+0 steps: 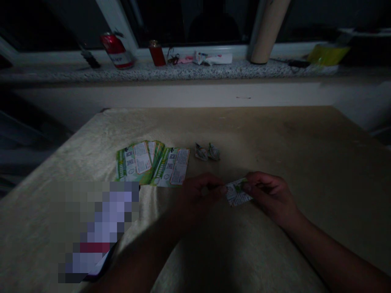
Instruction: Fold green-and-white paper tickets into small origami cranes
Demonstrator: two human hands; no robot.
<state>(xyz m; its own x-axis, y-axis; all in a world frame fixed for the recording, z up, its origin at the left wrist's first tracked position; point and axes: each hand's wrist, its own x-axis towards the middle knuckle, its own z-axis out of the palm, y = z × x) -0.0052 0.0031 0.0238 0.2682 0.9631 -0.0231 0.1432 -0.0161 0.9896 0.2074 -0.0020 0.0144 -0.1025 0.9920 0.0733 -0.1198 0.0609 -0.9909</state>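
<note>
A small folded paper leaflet (239,195), white with some green and fine print, is held between my two hands above the table. My left hand (201,193) pinches its left edge between thumb and fingers. At its upper right, my right hand (270,193) grips it the same way. Beyond my hands lie two small folded paper pieces (207,151), side by side. Left of them, several green printed leaflets (137,160) are fanned out, and one more green leaflet (171,166) lies against their right side.
A phone (106,228) with a lit, pixelated screen lies at the left on the cloth-covered table (299,138). On the granite windowsill (183,73) stand a red can (117,51), a red jar (157,53) and a tan cylinder (269,32). A yellow item (328,55) sits farther right.
</note>
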